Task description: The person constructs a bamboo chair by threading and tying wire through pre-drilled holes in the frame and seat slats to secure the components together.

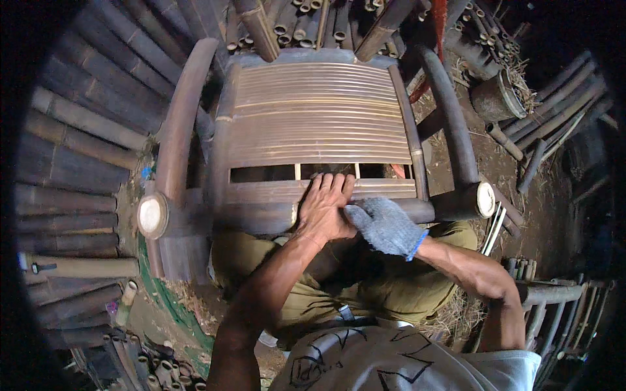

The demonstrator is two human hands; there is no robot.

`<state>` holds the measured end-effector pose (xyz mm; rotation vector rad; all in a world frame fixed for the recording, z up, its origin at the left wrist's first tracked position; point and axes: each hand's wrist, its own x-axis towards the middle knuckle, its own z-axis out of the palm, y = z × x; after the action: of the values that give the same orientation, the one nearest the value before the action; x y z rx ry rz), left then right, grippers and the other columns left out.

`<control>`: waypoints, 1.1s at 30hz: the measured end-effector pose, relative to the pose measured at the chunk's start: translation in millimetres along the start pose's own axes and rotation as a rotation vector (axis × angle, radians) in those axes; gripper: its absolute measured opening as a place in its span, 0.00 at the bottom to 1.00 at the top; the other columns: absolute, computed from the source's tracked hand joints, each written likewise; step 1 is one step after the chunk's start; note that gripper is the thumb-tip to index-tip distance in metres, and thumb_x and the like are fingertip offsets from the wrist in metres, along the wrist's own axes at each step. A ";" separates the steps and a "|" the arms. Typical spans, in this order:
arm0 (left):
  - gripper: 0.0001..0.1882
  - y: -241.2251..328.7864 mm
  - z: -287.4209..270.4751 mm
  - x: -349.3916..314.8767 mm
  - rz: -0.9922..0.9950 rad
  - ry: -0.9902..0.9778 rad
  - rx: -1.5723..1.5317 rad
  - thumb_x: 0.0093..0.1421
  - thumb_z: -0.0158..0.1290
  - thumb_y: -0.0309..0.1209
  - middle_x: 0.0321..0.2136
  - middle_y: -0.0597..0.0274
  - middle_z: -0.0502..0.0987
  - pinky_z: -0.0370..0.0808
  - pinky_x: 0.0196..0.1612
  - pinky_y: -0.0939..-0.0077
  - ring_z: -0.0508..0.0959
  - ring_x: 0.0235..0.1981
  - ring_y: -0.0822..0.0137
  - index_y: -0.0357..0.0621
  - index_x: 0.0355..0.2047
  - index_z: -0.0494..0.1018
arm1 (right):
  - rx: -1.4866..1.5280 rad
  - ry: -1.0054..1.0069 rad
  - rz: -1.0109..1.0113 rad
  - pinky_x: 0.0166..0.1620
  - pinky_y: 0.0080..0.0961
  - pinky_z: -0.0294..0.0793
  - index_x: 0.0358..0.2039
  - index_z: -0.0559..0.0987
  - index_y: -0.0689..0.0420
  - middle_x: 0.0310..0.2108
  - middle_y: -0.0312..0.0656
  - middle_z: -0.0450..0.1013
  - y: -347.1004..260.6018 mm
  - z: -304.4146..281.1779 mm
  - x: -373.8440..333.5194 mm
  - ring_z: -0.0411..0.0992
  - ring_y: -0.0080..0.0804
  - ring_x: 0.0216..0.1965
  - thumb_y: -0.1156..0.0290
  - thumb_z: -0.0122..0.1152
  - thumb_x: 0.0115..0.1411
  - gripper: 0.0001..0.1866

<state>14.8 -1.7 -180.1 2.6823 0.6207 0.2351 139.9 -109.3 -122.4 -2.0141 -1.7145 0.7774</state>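
A bamboo chair (319, 117) faces me, its seat made of thin parallel slats. A dark gap crosses the seat near its front, with narrow light strips showing in it. In front of that gap lies a short band of slats (267, 190). My bare left hand (325, 207) reaches over the thick front rail (254, 218), its fingers over this band and their tips hooked at the gap's edge. Against it, at the front rail, is my right hand (386, 227) in a grey knit glove, fingers curled toward the left hand. What the gloved fingers hold, if anything, is hidden.
Curved bamboo armrests (184, 124) flank the seat, ending in pale cut faces. Thick bamboo poles (85, 137) line the left side. Bundled bamboo tubes lie beyond the chair. A bucket (497, 98) stands at the far right, near loose poles (554, 98). A small bamboo rack (554, 296) is at lower right.
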 end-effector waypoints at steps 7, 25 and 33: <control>0.60 -1.4 0.0 -5.4 -0.019 -0.033 0.031 0.32 0.72 0.56 0.52 0.46 0.69 0.56 0.69 0.54 0.67 0.58 0.48 0.33 0.61 0.61 | 0.199 -0.145 0.350 0.39 0.41 0.71 0.29 0.79 0.64 0.25 0.54 0.74 36.0 -39.3 -48.2 0.72 0.45 0.29 0.53 0.47 0.71 0.26; 0.40 -6.7 3.6 26.8 -0.122 0.251 0.255 0.54 0.58 0.61 0.47 0.51 0.70 0.60 0.59 0.49 0.68 0.52 0.53 0.36 0.50 0.70 | -0.254 0.773 -0.084 0.47 0.46 0.71 0.35 0.77 0.61 0.36 0.52 0.73 71.5 5.6 34.2 0.72 0.53 0.40 0.70 0.58 0.59 0.08; 0.32 -5.1 8.4 29.4 -0.158 0.180 0.178 0.55 0.58 0.57 0.41 0.51 0.72 0.60 0.55 0.44 0.70 0.47 0.50 0.38 0.41 0.72 | -0.395 0.606 0.071 0.42 0.44 0.71 0.26 0.80 0.58 0.28 0.50 0.75 91.6 5.0 34.9 0.74 0.48 0.36 0.64 0.57 0.61 0.12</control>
<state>40.9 13.1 -187.6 2.7814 0.9452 0.3980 210.8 -92.0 -188.1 -2.2517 -1.5067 -0.1810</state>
